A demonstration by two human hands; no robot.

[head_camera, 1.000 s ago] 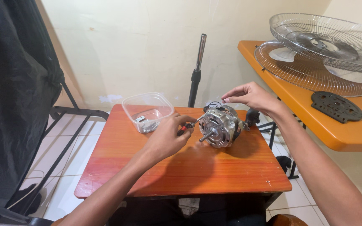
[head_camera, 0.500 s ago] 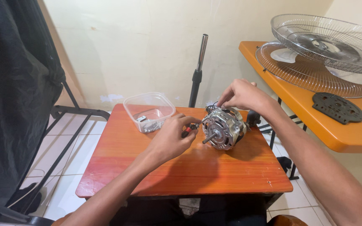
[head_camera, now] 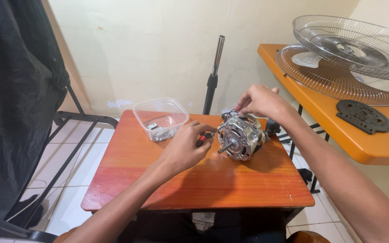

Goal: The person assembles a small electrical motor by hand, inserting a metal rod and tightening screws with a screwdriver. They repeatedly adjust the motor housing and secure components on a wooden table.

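A person's left hand is curled tight around the red-and-black handle of a small screwdriver, its tip aimed at the front face of a silver fan motor. The motor lies on its side toward the back right of a reddish wooden surface, its short shaft pointing at the camera. The right hand rests on top of the motor, fingers bent down over the rear of the casing; how firmly it grips cannot be told from this angle.

Just to the left of the motor, near the far edge of the surface, stands a clear plastic tub with a few small metal parts in its bottom. A dark metal pole rises behind the surface against the pale wall.

To the right, on a separate orange shelf, two wire fan guards are stacked one on the other, and a black round plate lies beside them. Black cloth hangs over a frame at far left, above a tiled floor.
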